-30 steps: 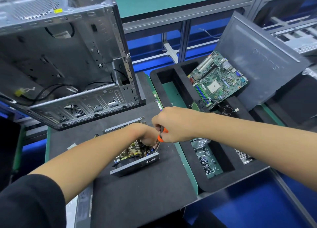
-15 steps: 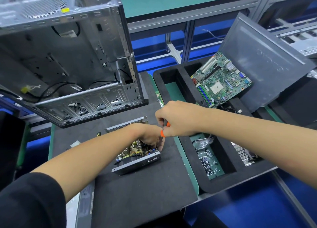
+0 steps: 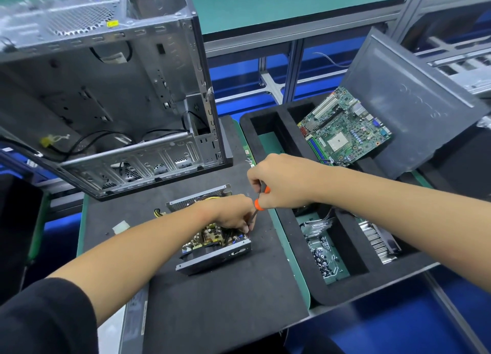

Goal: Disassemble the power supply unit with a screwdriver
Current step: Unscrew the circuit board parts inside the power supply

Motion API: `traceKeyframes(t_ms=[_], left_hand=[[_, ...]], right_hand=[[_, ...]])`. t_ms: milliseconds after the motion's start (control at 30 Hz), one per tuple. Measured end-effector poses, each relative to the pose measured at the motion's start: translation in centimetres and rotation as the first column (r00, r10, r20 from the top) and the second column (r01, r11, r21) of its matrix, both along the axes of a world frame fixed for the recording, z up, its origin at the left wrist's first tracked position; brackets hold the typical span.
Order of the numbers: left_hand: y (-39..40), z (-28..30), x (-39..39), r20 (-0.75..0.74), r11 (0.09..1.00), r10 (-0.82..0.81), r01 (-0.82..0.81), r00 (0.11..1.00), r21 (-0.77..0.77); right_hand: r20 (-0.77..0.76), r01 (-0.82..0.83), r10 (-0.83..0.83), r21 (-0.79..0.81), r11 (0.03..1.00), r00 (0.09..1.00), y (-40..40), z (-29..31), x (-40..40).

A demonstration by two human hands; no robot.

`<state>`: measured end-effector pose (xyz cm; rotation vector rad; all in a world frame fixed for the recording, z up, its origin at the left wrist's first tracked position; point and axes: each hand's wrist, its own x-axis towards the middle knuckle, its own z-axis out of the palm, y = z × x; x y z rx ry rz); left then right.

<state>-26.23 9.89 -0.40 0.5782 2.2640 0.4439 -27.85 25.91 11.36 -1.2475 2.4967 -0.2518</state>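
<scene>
While the open power supply (image 3: pixel 212 244) lies on the dark mat (image 3: pixel 212 300) in front of the empty computer case (image 3: pixel 106 87), the left hand (image 3: pixel 233 215) rests on its far right corner, fingers curled down onto the parts inside. Right hand (image 3: pixel 279 183) grips the orange-handled screwdriver (image 3: pixel 259 203), tip angled down to that corner. To the right, a motherboard (image 3: pixel 345 130) leans in the foam tray (image 3: pixel 300 247).

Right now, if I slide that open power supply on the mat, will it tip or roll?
The power supply probably slides without rolling: it's a low, flat metal box. The dark mat may drag on it. Its exposed board looks fragile, so push the casing.
</scene>
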Motion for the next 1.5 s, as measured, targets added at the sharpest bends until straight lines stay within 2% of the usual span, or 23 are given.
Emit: traceKeyframes(t_ms=[167,300,367,467,600,767,833,933,1033,1100,1267,1400,1500], left_hand=[[-1.1,2.1,-0.9,-0.146,0.972,0.203,-0.181,0.968,0.151],[-2.8,4.8,-1.4,-0.15,0.885,0.403,-0.342,0.903,0.316],[-4.2,5.9,-1.5,-0.166,0.846,0.481,-0.406,0.861,0.346],[-7.6,7.5,-1.7,-0.204,0.789,0.588,-0.499,0.783,0.358],[-13.5,8.5,-0.6,-0.273,0.746,0.663,-0.589,0.697,0.31],[-20.1,7.4,3.9,-0.31,0.678,0.729,-0.707,0.61,0.202],[-22.4,6.5,6.0,-0.325,0.609,0.779,-0.772,0.537,0.182],[-25.0,4.9,8.9,-0.293,0.446,0.878,-0.869,0.379,0.215],[-26.6,2.9,11.5,-0.339,0.375,0.892,-0.908,0.3,0.185],[-27.1,1.5,12.8,-0.363,0.38,0.882,-0.909,0.3,0.171],[-26.9,-0.9,14.2,-0.409,0.508,0.794,-0.86,0.45,0.04],[-27.1,-1.6,14.4,-0.425,0.47,0.806,-0.882,0.411,0.038],[-27.1,-1.9,14.4,-0.411,0.469,0.811,-0.883,0.417,0.031]], right_hand=[[-0.062,0.071,-0.072,-0.017,0.997,0.995,-1.0,3.5,-2.4],[-0.086,0.077,-0.076,0.006,0.997,0.993,-2.4,7.1,-4.9],[-0.069,0.075,-0.072,0.045,0.996,0.995,-3.1,8.8,-6.0],[-0.003,0.049,-0.049,0.151,0.987,0.999,-5.1,9.6,-6.7],[0.116,0.004,-0.037,0.278,0.961,0.993,-9.6,6.9,-5.6],[0.121,-0.12,0.084,0.33,0.936,0.989,-15.9,2.4,-3.1],[0.096,-0.158,0.135,0.31,0.937,0.986,-18.0,1.3,-2.6],[0.058,-0.209,0.201,0.286,0.935,0.978,-20.7,0.4,-2.4],[0.069,-0.232,0.221,0.279,0.932,0.973,-22.7,0.1,-2.3],[0.073,-0.246,0.235,0.29,0.925,0.969,-23.7,-0.2,-2.0],[0.089,-0.258,0.243,0.318,0.912,0.966,-24.9,-1.0,-1.2],[0.079,-0.253,0.24,0.324,0.912,0.968,-24.8,-1.4,-1.2],[0.088,-0.25,0.235,0.325,0.912,0.968,-24.4,-1.6,-1.5]])
